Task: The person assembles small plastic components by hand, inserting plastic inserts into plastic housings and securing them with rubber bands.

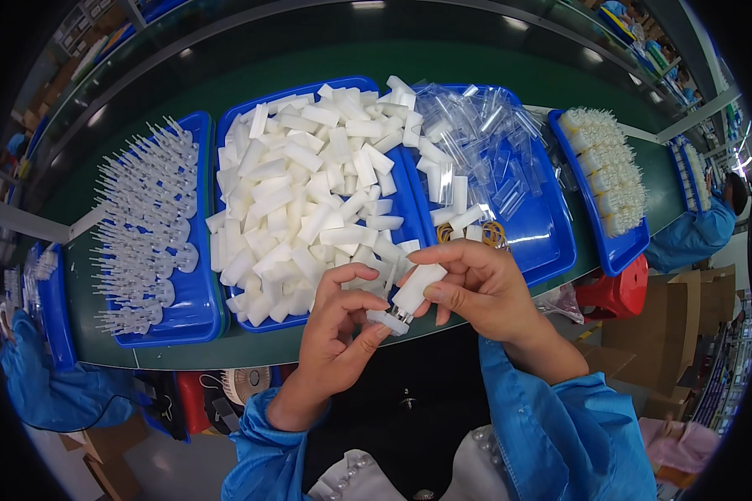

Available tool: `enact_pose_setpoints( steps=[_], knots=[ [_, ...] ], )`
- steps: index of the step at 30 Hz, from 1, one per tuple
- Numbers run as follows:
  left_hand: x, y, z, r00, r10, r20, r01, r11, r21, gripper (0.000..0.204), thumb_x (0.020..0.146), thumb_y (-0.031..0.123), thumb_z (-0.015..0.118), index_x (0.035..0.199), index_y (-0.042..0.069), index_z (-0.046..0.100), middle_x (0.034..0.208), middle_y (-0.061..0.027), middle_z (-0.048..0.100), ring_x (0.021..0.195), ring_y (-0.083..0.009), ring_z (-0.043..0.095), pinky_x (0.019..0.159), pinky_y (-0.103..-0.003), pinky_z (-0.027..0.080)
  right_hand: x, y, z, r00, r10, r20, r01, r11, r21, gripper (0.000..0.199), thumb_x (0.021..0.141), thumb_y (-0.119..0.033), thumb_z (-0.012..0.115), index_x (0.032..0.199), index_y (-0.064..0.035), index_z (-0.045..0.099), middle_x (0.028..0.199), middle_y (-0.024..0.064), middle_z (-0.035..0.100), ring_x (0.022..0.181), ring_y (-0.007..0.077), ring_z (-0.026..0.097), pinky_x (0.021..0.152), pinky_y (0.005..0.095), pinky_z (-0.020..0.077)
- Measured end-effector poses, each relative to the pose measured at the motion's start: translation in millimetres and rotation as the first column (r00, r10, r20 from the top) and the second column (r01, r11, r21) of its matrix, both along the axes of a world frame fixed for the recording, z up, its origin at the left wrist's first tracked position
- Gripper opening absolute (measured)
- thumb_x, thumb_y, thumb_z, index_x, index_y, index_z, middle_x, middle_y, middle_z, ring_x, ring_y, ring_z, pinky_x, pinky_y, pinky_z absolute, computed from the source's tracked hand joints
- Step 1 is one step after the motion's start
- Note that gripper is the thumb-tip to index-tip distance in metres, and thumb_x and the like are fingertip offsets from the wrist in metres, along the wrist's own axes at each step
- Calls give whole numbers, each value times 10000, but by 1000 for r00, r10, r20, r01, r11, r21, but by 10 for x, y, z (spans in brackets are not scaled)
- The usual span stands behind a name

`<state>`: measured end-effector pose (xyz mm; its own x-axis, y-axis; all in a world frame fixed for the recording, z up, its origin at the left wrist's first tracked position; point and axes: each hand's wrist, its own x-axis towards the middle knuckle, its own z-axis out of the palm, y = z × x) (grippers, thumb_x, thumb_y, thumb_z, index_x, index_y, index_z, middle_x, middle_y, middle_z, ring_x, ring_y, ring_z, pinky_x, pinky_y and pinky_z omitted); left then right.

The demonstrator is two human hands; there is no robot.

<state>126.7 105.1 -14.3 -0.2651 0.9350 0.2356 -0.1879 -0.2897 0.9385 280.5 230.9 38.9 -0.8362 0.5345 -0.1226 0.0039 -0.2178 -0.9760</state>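
Observation:
Above the near edge of the bench, my two hands meet around a small assembly. My left hand pinches a pale, light-grey part with a flat base between thumb and fingers. Short metal pieces show between that base and a white rectangular block. My right hand grips this block, thumb on its side, tilted over the base. Whether the two parts are joined is hard to tell. Behind my hands a blue tray is heaped with similar white blocks.
Right of the heap, a blue tray holds clear plastic sleeves and brown rubber bands. White stemmed parts fill a left tray; white bristly parts fill a right one. A red stool and co-workers' blue sleeves flank the bench.

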Motion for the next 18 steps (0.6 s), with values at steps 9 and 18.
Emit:
enact_pose_setpoints(
  steps=[9,18],
  knots=[
    [3,3,-55,974,-113,197,98,991,86,198,843,18,589,1033,19,530,1196,-131,352,940,-148,506,789,-277,463,-17,-141,-25,990,-128,-60,136,978,160,230,882,-42,546,1097,31,588,1013,134,614,796,118,610,618,207,508],
    [16,-9,-95,958,-147,248,114,983,141,236,848,31,590,1067,32,504,1178,-153,372,964,-156,494,793,-280,463,-38,-273,93,989,-143,44,134,978,161,226,875,-34,562,1091,15,606,980,107,618,775,90,600,626,199,501]
  ],
)
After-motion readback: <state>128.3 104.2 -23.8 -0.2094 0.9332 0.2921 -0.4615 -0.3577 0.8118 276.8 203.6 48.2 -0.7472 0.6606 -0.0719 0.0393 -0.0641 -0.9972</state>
